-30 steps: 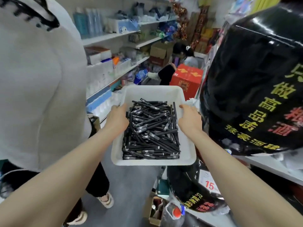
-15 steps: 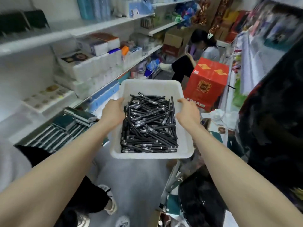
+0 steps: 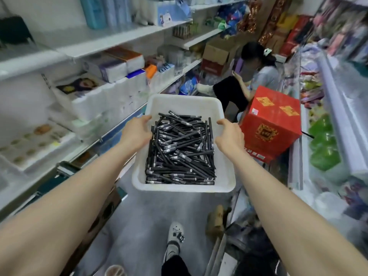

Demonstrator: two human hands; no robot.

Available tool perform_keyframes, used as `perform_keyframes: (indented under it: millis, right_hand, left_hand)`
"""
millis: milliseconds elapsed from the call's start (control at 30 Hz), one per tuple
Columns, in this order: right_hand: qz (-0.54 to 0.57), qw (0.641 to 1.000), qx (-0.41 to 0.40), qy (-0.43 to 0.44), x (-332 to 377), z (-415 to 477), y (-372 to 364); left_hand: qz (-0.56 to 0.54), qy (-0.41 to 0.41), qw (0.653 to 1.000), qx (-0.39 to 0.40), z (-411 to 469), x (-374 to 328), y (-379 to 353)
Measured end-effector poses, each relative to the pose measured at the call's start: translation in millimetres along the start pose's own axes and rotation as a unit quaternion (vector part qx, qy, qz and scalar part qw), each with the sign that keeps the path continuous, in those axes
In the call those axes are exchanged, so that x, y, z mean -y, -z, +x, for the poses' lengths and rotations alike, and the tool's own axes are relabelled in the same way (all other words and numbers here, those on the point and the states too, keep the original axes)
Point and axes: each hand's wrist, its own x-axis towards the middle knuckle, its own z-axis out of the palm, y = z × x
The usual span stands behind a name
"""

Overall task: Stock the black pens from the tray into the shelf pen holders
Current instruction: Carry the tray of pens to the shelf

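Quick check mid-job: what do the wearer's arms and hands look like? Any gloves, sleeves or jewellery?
Both are bare. The left hand and right hand wear no gloves, and no ring shows. The left forearm and right forearm are uncovered to the frame edge: no sleeve, watch, bracelet or marking in view.

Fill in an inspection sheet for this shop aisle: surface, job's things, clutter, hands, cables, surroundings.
Surface: grey aisle floor; the white tray is carried above it.
Job's things: white tray heaped with loose black pens; pen holders not seen.
Clutter: red box on the right; cardboard boxes further back.
Hands: left hand and right hand grip the tray's side rims.
Cables: nothing seen.
Surroundings: stocked white shelves on the left, a crouching person ahead in the aisle.
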Motion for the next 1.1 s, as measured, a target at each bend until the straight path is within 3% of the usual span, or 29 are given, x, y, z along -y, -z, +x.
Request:
perform_keyframes:
  millis: [267, 533, 867, 1100]
  right_hand:
    - [0.006, 1.000, -0.007, 0.020, -5.3, 186.1, -13.4]
    - [-0.008, 0.999, -0.038, -0.010, -39.1, 334.4, -1.6]
    - [-0.013, 0.984, -0.107, -0.146, -90.7, 458.5, 21.4]
    - [-0.041, 0.946, -0.168, -0.275, -135.9, 494.2, 50.9]
  left_hand:
    - [-0.026, 0.006, 1.000, -0.008, 170.3, -42.3, -35.1]
    - [-0.021, -0.079, 0.996, 0.034, 331.4, -110.3, -79.3]
    - [-0.028, -0.198, 0.971, 0.133, 523.6, -196.2, -173.0]
    - [-0.055, -0.303, 0.914, 0.265, 615.4, -289.7, -247.9]
